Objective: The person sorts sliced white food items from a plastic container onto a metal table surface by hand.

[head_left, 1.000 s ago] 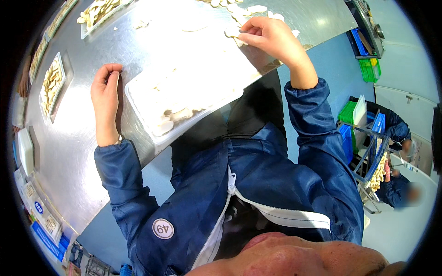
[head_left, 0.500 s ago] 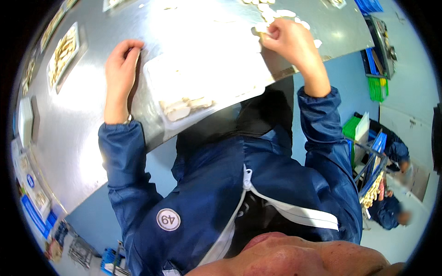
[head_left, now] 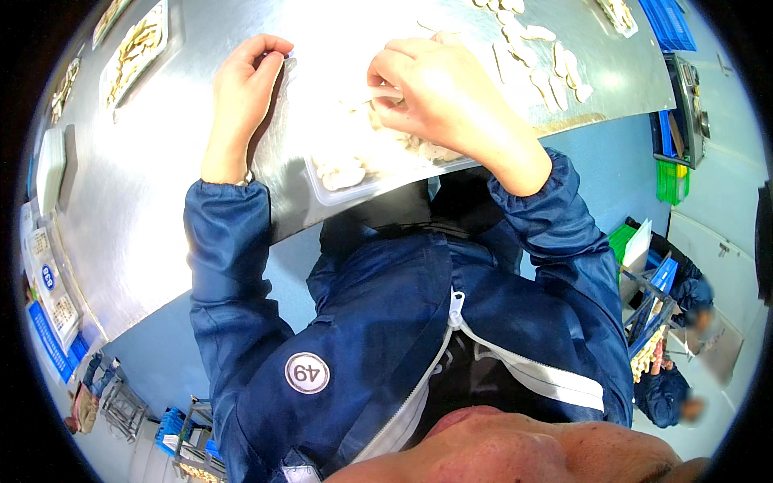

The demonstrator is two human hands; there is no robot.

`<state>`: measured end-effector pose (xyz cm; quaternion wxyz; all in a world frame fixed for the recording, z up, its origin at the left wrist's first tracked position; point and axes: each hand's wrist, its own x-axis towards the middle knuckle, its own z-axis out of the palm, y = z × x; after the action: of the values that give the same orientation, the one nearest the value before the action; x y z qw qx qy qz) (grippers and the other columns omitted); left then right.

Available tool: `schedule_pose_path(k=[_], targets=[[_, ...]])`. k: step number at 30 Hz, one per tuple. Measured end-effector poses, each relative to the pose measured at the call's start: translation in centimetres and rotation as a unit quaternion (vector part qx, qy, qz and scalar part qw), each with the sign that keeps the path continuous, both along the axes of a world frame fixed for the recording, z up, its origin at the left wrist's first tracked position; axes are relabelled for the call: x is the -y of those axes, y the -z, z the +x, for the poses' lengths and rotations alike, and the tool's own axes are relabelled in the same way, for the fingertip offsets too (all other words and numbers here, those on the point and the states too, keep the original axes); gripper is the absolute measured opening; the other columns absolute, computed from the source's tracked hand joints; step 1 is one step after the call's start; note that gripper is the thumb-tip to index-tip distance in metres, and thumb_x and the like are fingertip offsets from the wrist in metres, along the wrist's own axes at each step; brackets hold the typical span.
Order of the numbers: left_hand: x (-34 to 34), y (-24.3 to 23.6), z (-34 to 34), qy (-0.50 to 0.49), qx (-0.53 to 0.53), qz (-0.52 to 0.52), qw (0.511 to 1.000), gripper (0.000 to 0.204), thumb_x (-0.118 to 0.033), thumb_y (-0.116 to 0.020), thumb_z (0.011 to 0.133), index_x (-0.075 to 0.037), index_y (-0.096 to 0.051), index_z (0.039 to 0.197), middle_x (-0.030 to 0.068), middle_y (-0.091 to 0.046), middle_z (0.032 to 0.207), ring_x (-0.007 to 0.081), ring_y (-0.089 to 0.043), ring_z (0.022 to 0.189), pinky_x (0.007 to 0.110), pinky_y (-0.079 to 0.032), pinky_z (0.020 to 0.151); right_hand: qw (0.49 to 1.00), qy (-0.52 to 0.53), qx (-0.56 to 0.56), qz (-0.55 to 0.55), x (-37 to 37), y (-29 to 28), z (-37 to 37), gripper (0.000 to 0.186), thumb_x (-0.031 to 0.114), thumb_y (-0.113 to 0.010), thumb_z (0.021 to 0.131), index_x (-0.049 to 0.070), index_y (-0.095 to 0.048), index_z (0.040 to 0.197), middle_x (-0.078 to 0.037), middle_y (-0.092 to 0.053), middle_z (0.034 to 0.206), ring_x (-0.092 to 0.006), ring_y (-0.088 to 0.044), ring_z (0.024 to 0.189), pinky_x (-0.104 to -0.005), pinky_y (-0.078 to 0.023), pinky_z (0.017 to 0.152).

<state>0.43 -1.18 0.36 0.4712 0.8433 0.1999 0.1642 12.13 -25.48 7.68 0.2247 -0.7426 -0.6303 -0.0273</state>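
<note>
My right hand (head_left: 439, 92) is over a white plastic tray (head_left: 345, 198), its fingers pinching a pale mushroom slice (head_left: 388, 93). Below those fingers more mushroom slices (head_left: 342, 175) lie in the tray, whose far part is washed out by glare. Left of the tray, my left hand (head_left: 248, 92) sits on the metal table with its fingers curled in and the thumb against them; what is inside, if anything, is hidden. Loose pale slices (head_left: 555, 76) are scattered on the table to the right of my right hand.
The shiny metal table (head_left: 153, 241) bears a filled tray (head_left: 137, 52) at the far left and another (head_left: 618, 16) at the far right. Stacked white trays (head_left: 51, 165) stand at the left edge. Blue crates (head_left: 667, 24) and two people are beyond the table on the right.
My right hand has moved left from the loose slices to above the tray, carrying a slice. My left hand keeps its curled shape; the whole view has shifted a little.
</note>
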Motion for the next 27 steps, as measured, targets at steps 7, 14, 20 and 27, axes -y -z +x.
schedule_pose_path(k=[7, 14, 20, 27], targets=[[-0.3, 0.4, 0.1, -0.004, 0.019, 0.008, 1.000, 0.020, -0.012, -0.059, 0.093, -0.005, -0.072, 0.106, 0.0063, -0.071, 0.096, 0.0153, -0.065, 0.087, 0.028, -0.050, 0.081, 1.000, 0.008, 0.018, -0.018, -0.3, 0.4, -0.3, 0.019, 0.016, -0.075, 0.076, 0.008, -0.064, 0.090, -0.006, -0.065, 0.085, -0.0267, -0.066, 0.086, -0.0411, -0.047, 0.077], [-0.3, 0.1, 0.0, 0.002, 0.014, 0.019, 1.000, 0.016, -0.007, -0.058, 0.098, -0.002, -0.070, 0.107, -0.0003, -0.068, 0.099, 0.0082, -0.059, 0.092, 0.022, -0.046, 0.084, 1.000, 0.010, 0.025, -0.006, -0.4, 0.4, -0.6, 0.016, 0.018, -0.073, 0.078, 0.009, -0.065, 0.089, -0.006, -0.065, 0.085, -0.0266, -0.067, 0.086, -0.0410, -0.046, 0.076], [-0.7, 0.9, -0.3, 0.009, 0.022, -0.023, 0.999, 0.015, -0.006, -0.059, 0.097, -0.002, -0.070, 0.107, -0.0016, -0.065, 0.095, 0.0072, -0.056, 0.086, 0.021, -0.044, 0.077, 0.996, 0.063, -0.042, 0.045, 2.4, 0.2, 1.8, 0.017, 0.022, -0.071, 0.082, 0.006, -0.068, 0.089, -0.010, -0.068, 0.086, -0.0302, -0.069, 0.082, -0.0420, -0.052, 0.071], [-1.0, 0.8, -0.1, 0.001, 0.007, -0.056, 0.998, 0.016, -0.006, -0.058, 0.096, -0.002, -0.070, 0.105, 0.0006, -0.067, 0.096, 0.0095, -0.059, 0.090, 0.022, -0.046, 0.083, 0.945, 0.318, -0.031, -0.074, 10.1, 0.2, 7.6, 0.029, 0.034, -0.069, 0.087, 0.006, -0.075, 0.090, -0.015, -0.073, 0.083, -0.0329, -0.072, 0.079, -0.0417, -0.056, 0.072]])
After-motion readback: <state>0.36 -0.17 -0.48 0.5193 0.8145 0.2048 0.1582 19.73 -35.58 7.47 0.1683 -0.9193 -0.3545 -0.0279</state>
